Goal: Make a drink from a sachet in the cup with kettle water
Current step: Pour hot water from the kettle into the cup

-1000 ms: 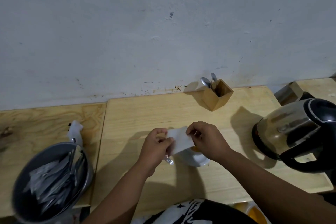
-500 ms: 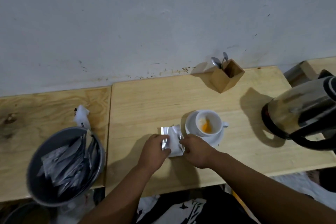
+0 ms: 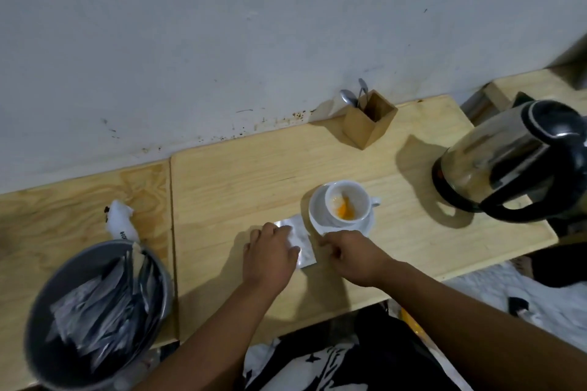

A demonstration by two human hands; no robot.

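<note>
A white cup (image 3: 347, 202) stands on a white saucer (image 3: 317, 220) on the wooden table (image 3: 241, 174), with orange powder at its bottom. A silver sachet (image 3: 303, 243) lies flat on the table just left of the saucer. My left hand (image 3: 270, 252) presses on the sachet's left side. My right hand (image 3: 352, 252) rests at its right edge, fingers curled beside the saucer. A steel kettle (image 3: 511, 159) with black lid and handle stands at the right.
A wooden holder (image 3: 368, 124) with spoons stands by the wall. A grey bowl (image 3: 95, 308) of several silver sachets sits at the front left, with a crumpled white wrapper (image 3: 122, 222) behind it. The table's front edge is close to my body.
A second ago both hands held the sachet tipped over the cup. They have brought it down and left onto the table, and the cup with powder is now uncovered.
</note>
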